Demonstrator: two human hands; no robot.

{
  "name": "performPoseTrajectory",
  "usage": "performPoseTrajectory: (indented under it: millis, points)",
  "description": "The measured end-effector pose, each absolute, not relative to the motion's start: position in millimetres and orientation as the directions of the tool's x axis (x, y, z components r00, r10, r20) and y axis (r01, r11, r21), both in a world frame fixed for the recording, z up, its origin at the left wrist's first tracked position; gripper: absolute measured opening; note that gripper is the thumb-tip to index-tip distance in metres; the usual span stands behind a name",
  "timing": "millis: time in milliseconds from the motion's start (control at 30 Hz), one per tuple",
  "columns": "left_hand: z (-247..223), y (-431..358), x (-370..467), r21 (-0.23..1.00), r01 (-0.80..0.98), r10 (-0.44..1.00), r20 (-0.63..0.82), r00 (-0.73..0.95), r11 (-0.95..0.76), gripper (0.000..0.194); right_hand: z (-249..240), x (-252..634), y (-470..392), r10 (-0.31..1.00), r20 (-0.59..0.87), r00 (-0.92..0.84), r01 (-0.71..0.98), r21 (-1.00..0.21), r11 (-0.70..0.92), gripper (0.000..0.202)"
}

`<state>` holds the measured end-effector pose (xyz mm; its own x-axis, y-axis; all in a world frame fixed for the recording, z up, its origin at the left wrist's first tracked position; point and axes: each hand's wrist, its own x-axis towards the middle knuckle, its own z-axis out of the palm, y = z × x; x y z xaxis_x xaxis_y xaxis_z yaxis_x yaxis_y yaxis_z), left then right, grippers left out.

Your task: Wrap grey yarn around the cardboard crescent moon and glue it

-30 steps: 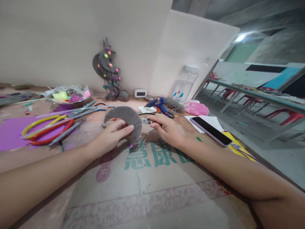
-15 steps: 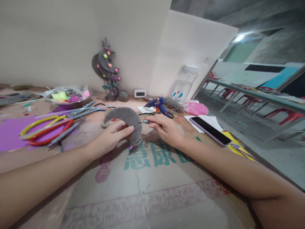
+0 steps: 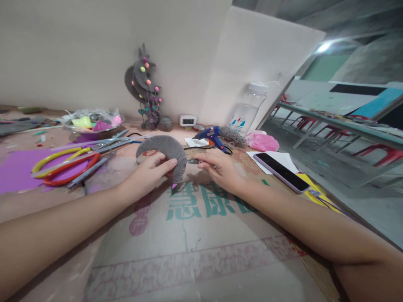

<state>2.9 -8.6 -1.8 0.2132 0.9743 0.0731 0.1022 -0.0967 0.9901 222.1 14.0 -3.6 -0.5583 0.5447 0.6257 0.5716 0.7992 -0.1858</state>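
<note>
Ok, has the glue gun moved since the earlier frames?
No. The glue gun keeps its place beside the small clock; the whole view just shifted slightly.

Grey yarn-wrapped crescent [image 3: 174,149], arched, purple-tipped

Bare skin showed on the left hand [image 3: 149,175], left of the frame's centre, and on the right hand [image 3: 224,171], just right of it. The left forearm [image 3: 67,224] was bare to the left edge; the right forearm [image 3: 299,216], equally bare, widened from a slim wrist toward a creased elbow [image 3: 355,263] at lower right.
</note>
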Motion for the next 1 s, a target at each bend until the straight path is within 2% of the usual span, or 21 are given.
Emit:
performPoseTrajectory:
  millis: [233,433,633,1000]
  points:
    - [-0.3,-9.1,3.7,0.992,0.085,0.967,0.071,0.243,-0.094,0.022,-3.3,223.2,15.6,0.618,0.624,-0.479,0.619,-0.259,0.741,0.029]
    - [3.2,-11.7,4.0,0.992,0.09,0.967,0.059,0.248,-0.084,0.025,-1.6,221.7,12.1,0.6,0.62,-0.505,0.592,-0.257,0.764,0.028]
    - [2.9,-13.9,4.0,0.997,-0.049,0.959,-0.037,0.28,0.053,0.022,-1.2,221.5,11.8,0.575,0.62,-0.535,0.561,-0.249,0.79,0.028]
    - [1.6,-13.9,3.3,0.994,-0.075,0.954,-0.051,0.295,0.077,0.022,-0.7,220.3,10.9,0.59,0.615,-0.523,0.557,-0.277,0.783,0.028]
